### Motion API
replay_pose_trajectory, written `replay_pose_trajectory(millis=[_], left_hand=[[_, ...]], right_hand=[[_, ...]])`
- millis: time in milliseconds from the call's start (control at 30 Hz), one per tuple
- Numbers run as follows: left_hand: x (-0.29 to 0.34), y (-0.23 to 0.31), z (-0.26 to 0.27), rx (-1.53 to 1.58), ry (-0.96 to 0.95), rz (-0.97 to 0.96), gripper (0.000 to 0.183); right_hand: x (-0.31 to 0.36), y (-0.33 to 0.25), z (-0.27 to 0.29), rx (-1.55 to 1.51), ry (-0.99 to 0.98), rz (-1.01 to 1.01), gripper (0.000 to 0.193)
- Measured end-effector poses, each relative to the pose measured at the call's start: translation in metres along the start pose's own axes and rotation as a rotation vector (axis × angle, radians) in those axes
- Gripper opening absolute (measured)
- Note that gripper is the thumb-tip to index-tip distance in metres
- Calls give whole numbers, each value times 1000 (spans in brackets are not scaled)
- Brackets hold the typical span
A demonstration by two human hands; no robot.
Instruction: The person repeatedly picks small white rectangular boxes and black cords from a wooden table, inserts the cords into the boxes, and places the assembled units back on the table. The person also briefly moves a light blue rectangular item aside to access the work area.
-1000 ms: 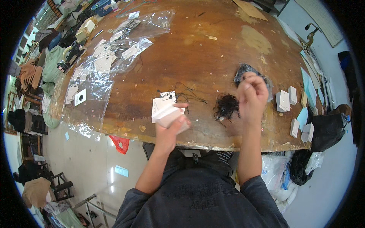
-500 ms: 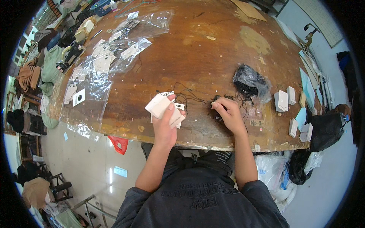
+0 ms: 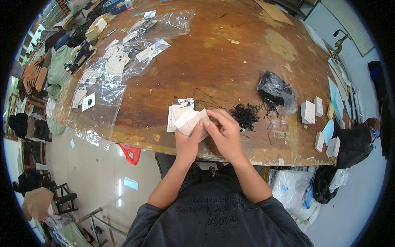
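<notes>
A small stack of off-white hang tags (image 3: 186,122) is gripped in my left hand (image 3: 187,147), close above the table's near edge. My right hand (image 3: 227,140) meets it there, thumb and fingers pinching the stack's right side. Behind the stack, more pale tags (image 3: 171,118) lie on the wood, with thin black strings (image 3: 201,98) trailing from them. A tangled heap of black hang-tag strings (image 3: 245,116) sits just right of my right hand. Whether a string is between my right fingers cannot be made out.
Clear plastic bags (image 3: 109,88) with many loose tags spread over the left of the brown table (image 3: 205,53). A grey plastic bag of black strings (image 3: 276,91) lies beyond the heap. Small stacks of white cards (image 3: 307,112) stand near the right edge, beside a black bag (image 3: 357,142).
My right hand has left the string heap and moved left onto the tags in my left hand. The held stack is now turned and gripped by both hands.
</notes>
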State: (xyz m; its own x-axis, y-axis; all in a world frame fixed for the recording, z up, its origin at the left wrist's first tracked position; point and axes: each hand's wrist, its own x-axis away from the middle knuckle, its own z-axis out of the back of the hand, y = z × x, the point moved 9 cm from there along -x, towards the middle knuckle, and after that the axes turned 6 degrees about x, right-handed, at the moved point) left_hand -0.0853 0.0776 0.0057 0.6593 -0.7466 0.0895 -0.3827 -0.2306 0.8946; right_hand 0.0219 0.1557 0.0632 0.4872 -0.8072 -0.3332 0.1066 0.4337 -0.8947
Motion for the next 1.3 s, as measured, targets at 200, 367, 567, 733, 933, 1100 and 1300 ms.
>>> replay_pose_trajectory(millis=[200,367,567,733,933,1100,1300], left_hand=[[2,9,1,-171,26,-142,25],[4,-2,5,-15,34,-83,25],[2,6,10,-28,95,-115,27],[8,14,6,-135,81,-188,25],[15,44,-11,-436,-67,-598,27],[34,66,-35,-1064,-178,-1203,30],[30,57,-29,-791,-356,-1006,25]], right_hand=[[12,-8,1,135,38,-73,22],[7,15,5,-24,87,-250,10],[11,2,21,-14,242,-113,8],[2,-20,7,162,93,71,6],[-1,-21,5,65,77,71,5],[24,42,-16,-784,-144,-670,5],[-12,22,97,287,400,-103,5]])
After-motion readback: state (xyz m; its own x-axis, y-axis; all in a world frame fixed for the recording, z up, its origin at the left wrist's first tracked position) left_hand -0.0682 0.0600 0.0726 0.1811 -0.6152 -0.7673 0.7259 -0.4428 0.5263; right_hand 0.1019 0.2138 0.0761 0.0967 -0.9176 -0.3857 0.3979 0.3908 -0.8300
